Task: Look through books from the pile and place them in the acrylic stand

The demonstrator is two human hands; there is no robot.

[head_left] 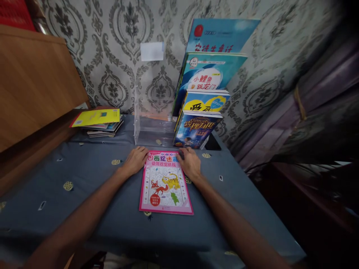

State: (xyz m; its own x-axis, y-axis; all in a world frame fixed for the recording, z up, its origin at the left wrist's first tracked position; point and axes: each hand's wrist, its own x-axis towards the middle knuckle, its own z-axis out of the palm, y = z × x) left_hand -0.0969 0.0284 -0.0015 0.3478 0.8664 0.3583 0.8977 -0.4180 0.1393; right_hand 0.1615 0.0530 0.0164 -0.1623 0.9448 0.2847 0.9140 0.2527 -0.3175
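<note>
A pink-bordered children's picture book [165, 183] with a fox and a striped tiger on its cover lies flat on the table. My left hand [136, 160] is closed at the book's upper left corner, fingers curled against the edge. At the upper right corner my right hand [190, 162] is closed on the opposite edge, its fingertips partly hidden. Just beyond the book stands a clear acrylic book stand [154, 139]. Its right side holds upright books in steps, with a dark blue book [196, 129] in front and a teal book [214, 71] farther back.
A low stack of books topped by a yellow one [99, 117] lies at the back left. A wooden panel [33, 78] rises on the left. A dark flat object [213, 143] lies right of the stand. A curtain [283, 108] hangs at the right, and patterned wallpaper [112, 48] covers the wall.
</note>
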